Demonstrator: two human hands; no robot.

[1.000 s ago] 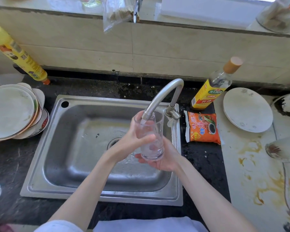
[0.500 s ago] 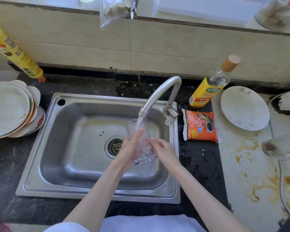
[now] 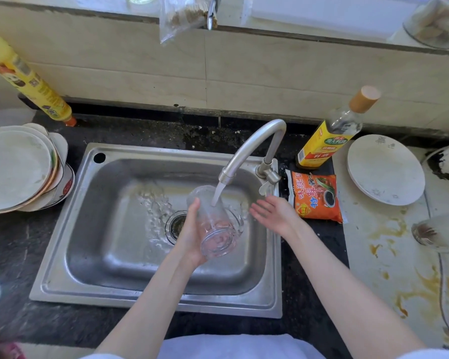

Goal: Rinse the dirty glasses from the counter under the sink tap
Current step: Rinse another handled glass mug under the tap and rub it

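- My left hand (image 3: 192, 230) is wrapped round the side of the glass (image 3: 214, 220), thumb up along its wall, holding it over the sink (image 3: 94, 229).
- I have the glass tipped, mouth up toward the tap (image 3: 246, 149), so the stream (image 3: 218, 194) runs straight into the opening; I judge the tilt lets the water sweep the inner wall and spill out instead of just filling.
- My right hand (image 3: 275, 212) is free, fingers spread nearly flat and holding nothing, just beside the glass and close under the tap lever (image 3: 268, 176). It is well placed either to steady the glass or to reach the lever.
- The glass is clear, smooth and straight-sided with a thick round base; wet like this, I reckon it will be slippery, hence the full wrap.
- The sink is brushed steel with rounded corners, and water is rippling across its floor toward the drain (image 3: 175, 225).
- A second glass (image 3: 437, 233) stands on the pale, brown-stained counter (image 3: 389, 255) at the far right, with brown residue in it; it looks unrinsed.
- Stacked plates (image 3: 18, 168) sit left of the sink, placed clear of the splash.
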